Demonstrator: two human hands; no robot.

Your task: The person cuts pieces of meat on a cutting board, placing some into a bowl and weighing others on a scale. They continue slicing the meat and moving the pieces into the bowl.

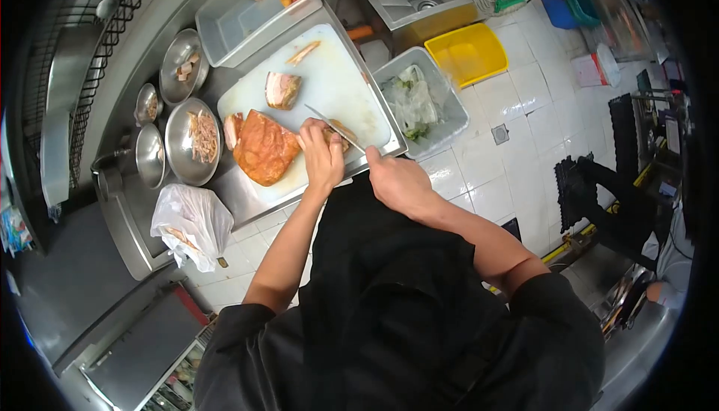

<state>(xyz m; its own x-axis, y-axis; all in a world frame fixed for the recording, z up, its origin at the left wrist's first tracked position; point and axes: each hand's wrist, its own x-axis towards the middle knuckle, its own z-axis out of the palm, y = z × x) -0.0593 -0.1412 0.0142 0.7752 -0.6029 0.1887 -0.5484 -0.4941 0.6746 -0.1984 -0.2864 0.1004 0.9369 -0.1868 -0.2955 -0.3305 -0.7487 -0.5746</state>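
My right hand (401,186) is wrapped round the handle of a knife (323,117), whose thin blade points up and left across the white cutting board (329,55). Beneath the blade lies a small piece of pork (347,129), held by the curled fingers of my left hand (322,158). My fingers and the blade partly cover this piece. Left of my left hand rests a large reddish-orange slab of pork (264,147). A cut chunk of pork (283,90) with pale fat sits farther up, and a thin trimmed strip (303,52) lies near the top.
Steel bowls, one with shredded meat (202,138) and one with cubes (185,68), line the left side. A plastic tub (258,37) with more meat stands behind the board. Right of it are a grey waste bin (449,123) and a yellow basin (468,55). A plastic bag (196,216) hangs front left.
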